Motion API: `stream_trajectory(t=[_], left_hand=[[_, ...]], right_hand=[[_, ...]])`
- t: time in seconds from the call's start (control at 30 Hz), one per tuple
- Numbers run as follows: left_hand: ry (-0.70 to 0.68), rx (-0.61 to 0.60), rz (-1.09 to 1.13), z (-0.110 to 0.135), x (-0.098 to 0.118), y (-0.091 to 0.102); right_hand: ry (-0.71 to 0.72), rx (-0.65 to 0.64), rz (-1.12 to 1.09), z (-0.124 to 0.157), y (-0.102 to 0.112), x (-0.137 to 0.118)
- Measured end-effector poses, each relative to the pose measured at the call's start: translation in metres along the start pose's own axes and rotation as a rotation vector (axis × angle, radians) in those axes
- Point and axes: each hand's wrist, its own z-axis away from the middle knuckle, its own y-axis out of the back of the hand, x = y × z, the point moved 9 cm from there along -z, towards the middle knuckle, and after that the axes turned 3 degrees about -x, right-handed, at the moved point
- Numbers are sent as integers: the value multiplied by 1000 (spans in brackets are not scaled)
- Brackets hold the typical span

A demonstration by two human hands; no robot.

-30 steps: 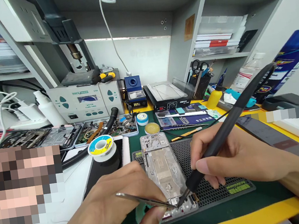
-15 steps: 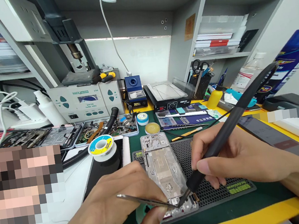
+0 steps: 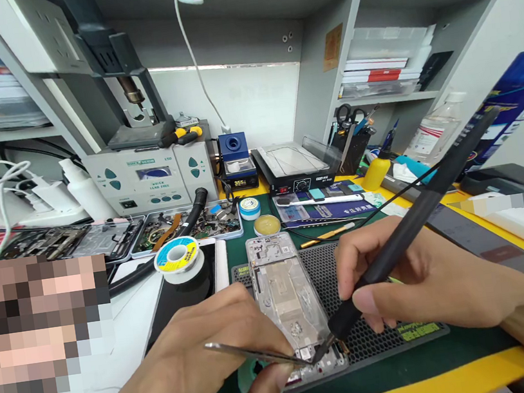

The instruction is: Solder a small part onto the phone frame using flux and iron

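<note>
An opened phone frame point(image 3: 281, 285) lies lengthwise on a black perforated mat point(image 3: 359, 332). My left hand point(image 3: 194, 375) is closed on metal tweezers point(image 3: 249, 352), whose tips rest at the frame's near end. My right hand point(image 3: 415, 279) is wrapped round a black soldering iron point(image 3: 412, 221). The iron's tip meets the tweezer tips at the bottom edge of the frame. Its black cable runs off to the right.
A solder spool point(image 3: 177, 255) sits on a dark phone at the left. Behind stand a hot-air station point(image 3: 149, 176), a small soldering station point(image 3: 236, 161), a flux tin point(image 3: 266, 224), parts trays point(image 3: 188, 223) and a heating plate point(image 3: 294, 166). A blurred patch covers the lower left.
My right hand has slid slightly down the iron and the handle has tilted a little lower to the right. The tweezers and the tip stay at the same spot.
</note>
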Motion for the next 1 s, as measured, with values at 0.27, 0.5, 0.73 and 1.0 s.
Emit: stream_trajectory(t=[0.27,0.5,0.73,1.0], left_hand=[[18,-7,-6,-1,-2,-1],[7,12,-16,-1,0,0],[-39,5,-46,0,1,-3],[17,-71,-44,5,-2,-1]], right_hand=[[79,36,181,3,2,-7],[119,83,241,5,2,-12],[103,56,236,5,2,-17],[113,65,229,5,1,-11]])
